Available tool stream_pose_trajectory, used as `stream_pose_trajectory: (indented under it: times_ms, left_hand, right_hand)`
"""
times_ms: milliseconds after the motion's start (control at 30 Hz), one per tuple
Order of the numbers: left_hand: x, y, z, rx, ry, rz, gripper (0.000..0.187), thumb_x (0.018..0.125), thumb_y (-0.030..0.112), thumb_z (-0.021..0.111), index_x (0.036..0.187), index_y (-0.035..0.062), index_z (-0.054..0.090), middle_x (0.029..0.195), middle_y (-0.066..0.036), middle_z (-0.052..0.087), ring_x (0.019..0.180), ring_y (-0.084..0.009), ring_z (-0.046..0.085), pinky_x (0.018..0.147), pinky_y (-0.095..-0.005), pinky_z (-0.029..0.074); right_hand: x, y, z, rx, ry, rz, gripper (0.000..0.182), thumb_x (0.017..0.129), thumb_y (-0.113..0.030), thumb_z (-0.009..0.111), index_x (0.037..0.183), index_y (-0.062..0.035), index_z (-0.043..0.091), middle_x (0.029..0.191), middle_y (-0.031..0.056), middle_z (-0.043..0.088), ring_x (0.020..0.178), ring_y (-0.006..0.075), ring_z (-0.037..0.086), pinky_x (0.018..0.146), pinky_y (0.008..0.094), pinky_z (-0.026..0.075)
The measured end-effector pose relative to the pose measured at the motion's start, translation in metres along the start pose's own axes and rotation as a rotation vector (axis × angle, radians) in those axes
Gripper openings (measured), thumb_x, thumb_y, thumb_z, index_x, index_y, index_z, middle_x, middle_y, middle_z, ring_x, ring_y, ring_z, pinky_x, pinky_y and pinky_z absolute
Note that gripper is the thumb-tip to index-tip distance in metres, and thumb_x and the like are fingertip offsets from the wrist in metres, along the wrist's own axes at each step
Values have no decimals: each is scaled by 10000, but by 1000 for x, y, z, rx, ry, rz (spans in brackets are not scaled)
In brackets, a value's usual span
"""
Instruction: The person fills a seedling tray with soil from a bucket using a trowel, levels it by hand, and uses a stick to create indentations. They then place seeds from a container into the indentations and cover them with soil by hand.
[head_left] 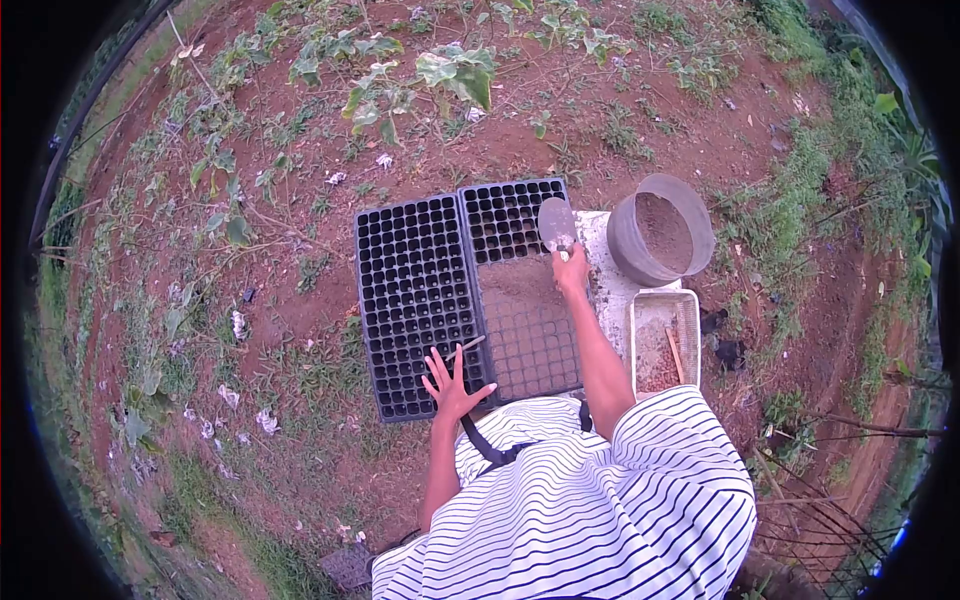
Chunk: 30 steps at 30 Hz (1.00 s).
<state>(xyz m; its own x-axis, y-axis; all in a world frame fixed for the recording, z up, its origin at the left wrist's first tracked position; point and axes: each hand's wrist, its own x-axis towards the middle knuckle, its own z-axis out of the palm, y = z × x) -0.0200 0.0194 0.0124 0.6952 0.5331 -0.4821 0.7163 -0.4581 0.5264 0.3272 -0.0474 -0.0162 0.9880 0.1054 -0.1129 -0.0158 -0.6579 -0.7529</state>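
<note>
My right hand point(570, 268) is wrapped round the handle of a trowel point(556, 222), its broad blade over the far right part of a black seedling tray point(484, 205). Brown soil point(530, 330) covers the near and middle cells of this tray; several far cells still show as dark hollows. Beside it on the left lies a second seedling tray point(412, 290) with dark cells and no soil visible. My left hand point(456, 398) rests at that tray's near right corner, fingers spread. A thin stick point(470, 344) lies by its fingertips.
A grey bucket point(625, 240) holding soil stands on a white surface point(604, 262) to the right. Nearer me is a white basket point(634, 350) with reddish small pieces and a wooden stick point(674, 355). Leafy plants point(455, 75) grow in the reddish ground beyond the trays.
</note>
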Motion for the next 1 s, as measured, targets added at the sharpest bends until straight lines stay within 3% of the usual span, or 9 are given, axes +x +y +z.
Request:
stream_pose_trajectory:
  times_ms: [33,133,267,333,600,767,867,967,1000]
  left_hand:
    - [0,0,0,3,-2,-3,1261,600,791,686,1549,280,32,1550,-217,-239,1422,-391,-254,1068,-668,-100]
    - [1,-2,1,18,-17,-13,1262,606,778,696,1549,280,22,1549,-209,-247,1421,-388,-258,1066,-668,-102]
    - [2,-4,3,7,-4,2,1264,611,772,700,1549,281,9,1548,-202,-257,1420,-388,-260,1057,-675,-103]
    - [0,-1,0,6,-9,-9,1265,602,778,699,1549,282,21,1549,-210,-248,1421,-384,-260,1067,-666,-101]
    - [0,-2,1,3,-1,5,1265,592,791,694,1549,282,41,1551,-221,-231,1423,-392,-250,1065,-668,-105]
    - [2,-4,4,13,-3,-6,1265,594,790,693,1550,275,42,1552,-225,-226,1423,-396,-248,1064,-667,-103]
    - [2,-5,4,9,-3,-3,1266,594,791,691,1550,275,40,1551,-223,-231,1423,-399,-245,1065,-666,-102]
    - [2,-5,5,-7,5,5,1265,595,788,692,1550,277,38,1550,-219,-238,1425,-400,-240,1065,-668,-101]
    - [2,-5,4,-6,10,-1,1265,595,788,692,1550,277,38,1550,-219,-238,1425,-400,-240,1065,-668,-101]
  right_hand:
    - [-3,2,12,13,-28,-48,257,835,-189,656,989,-38,516,656,121,608,425,186,559,347,349,417]
    - [-23,-14,27,45,-121,-112,292,822,-215,678,998,-46,516,659,116,620,436,181,572,355,344,430]
    - [-42,-41,-11,7,-4,-108,339,818,-262,668,1027,-39,520,837,230,660,759,405,662,682,469,519]
    - [-41,-37,-34,14,73,64,348,824,-268,646,1041,-28,519,908,270,649,938,474,614,859,505,457]
    - [-18,5,-10,-25,-39,3,313,826,-238,663,1022,-43,515,762,178,647,552,273,634,418,398,475]
    - [-49,-49,22,86,-150,86,305,821,-236,661,1007,-39,520,756,172,651,529,272,631,421,395,475]
    - [-64,-59,36,61,-190,-35,319,816,-244,667,1016,-42,521,826,197,670,658,334,671,555,433,525]
    - [-73,-79,22,66,-229,9,340,812,-272,673,1035,-57,533,973,242,661,971,442,623,854,487,471]
    - [-68,-74,19,112,-153,-10,346,811,-276,670,1042,-56,536,982,241,662,961,444,627,829,493,478]
